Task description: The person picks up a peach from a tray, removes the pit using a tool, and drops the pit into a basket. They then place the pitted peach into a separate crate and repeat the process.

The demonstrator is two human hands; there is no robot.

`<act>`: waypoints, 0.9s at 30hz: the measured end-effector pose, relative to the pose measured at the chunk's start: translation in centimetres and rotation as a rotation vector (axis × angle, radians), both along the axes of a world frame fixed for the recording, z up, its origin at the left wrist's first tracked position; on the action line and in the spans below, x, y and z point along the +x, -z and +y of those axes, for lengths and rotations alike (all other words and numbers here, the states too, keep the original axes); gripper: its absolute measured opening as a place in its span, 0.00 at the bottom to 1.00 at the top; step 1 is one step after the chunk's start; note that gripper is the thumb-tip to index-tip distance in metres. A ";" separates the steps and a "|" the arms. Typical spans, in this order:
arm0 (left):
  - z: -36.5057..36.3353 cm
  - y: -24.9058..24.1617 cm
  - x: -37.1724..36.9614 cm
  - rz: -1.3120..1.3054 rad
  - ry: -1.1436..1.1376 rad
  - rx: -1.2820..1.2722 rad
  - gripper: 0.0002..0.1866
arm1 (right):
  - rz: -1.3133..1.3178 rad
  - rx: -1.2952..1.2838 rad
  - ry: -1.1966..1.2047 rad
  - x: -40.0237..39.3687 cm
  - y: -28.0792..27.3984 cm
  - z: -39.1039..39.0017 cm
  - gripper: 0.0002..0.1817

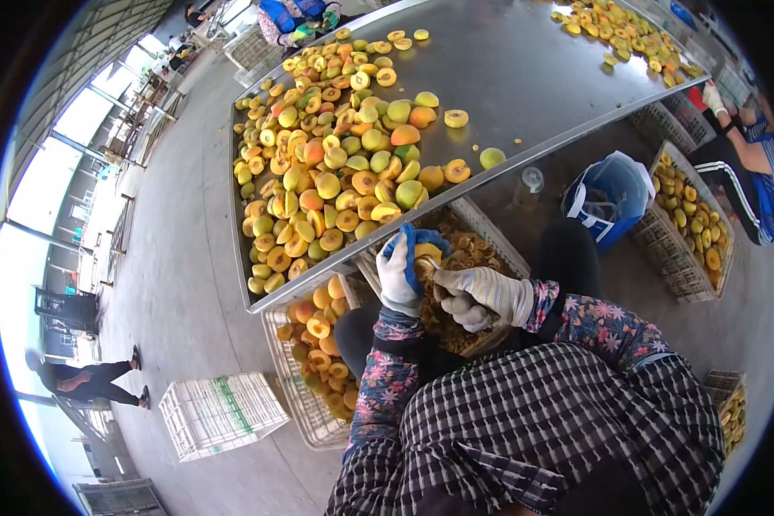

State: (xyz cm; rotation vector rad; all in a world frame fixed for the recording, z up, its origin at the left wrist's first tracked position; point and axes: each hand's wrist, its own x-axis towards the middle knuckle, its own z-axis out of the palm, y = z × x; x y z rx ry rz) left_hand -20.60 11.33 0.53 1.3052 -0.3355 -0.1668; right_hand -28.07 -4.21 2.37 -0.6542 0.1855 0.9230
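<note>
My left hand [402, 273], in a white and blue glove, is closed around a yellow peach half [428, 251]. In my right hand [480, 297], gloved in off-white, is a small metal pitting tool [426, 263]; its curved end meets the cut side of the fruit, and its handle is mostly hidden by my fingers. Both hands are above a crate of brown pits and scraps [473, 249]. To the left of it stands a white crate [279, 378] of orange-yellow peach halves [320, 328].
A metal table [507, 77] with a raised rim bears a heap of peach halves [327, 172]. Right of me are a blue bucket [606, 202] and a crate of fruit [688, 224]. An upturned white crate [219, 413] lies left. Other people [757, 163] are around the table.
</note>
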 end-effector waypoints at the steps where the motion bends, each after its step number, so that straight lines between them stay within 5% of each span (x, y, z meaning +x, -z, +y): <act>1: -0.3 0.7 0.3 0.079 -0.055 -0.042 0.25 | -0.059 -0.078 0.018 -0.2 -0.1 0.0 0.23; 8: -0.4 3.7 1.9 0.456 -0.245 -0.386 0.25 | -0.532 -0.657 -0.086 -0.9 1.4 -0.5 0.23; 11: 0.9 3.9 2.2 0.482 -0.275 -0.376 0.23 | -1.099 -1.209 -0.018 0.1 8.0 -2.3 0.25; 12: 1.9 3.6 1.8 0.302 -0.255 -0.238 0.19 | -0.999 -1.251 -0.214 0.6 6.0 -3.1 0.26; 15: 6.7 1.8 1.7 -0.608 -0.384 0.813 0.16 | -1.002 -1.328 -0.214 0.7 5.3 -4.0 0.24; 17: 10.6 1.0 1.5 0.235 -0.405 0.325 0.14 | -1.057 -1.311 -0.251 0.5 5.6 -4.5 0.24; 19: 13.6 -2.9 1.1 0.076 -0.351 1.107 0.15 | -1.073 -1.261 -0.309 0.6 6.1 -4.6 0.24; 21: 19.6 0.2 3.2 -0.050 -0.280 1.261 0.23 | -1.103 -1.221 -0.344 0.5 6.6 -4.7 0.25; 22: 17.6 -2.4 3.4 0.004 -0.250 1.367 0.25 | -1.088 -1.205 -0.381 0.5 6.3 -4.6 0.26; 24: 18.7 0.5 7.1 -0.368 -0.258 1.378 0.27 | -1.045 -1.233 -0.418 1.2 6.3 -5.1 0.25; 27: 8.7 -2.8 12.6 -0.024 -0.136 0.888 0.25 | -1.022 -1.105 -0.530 1.5 5.6 -5.4 0.24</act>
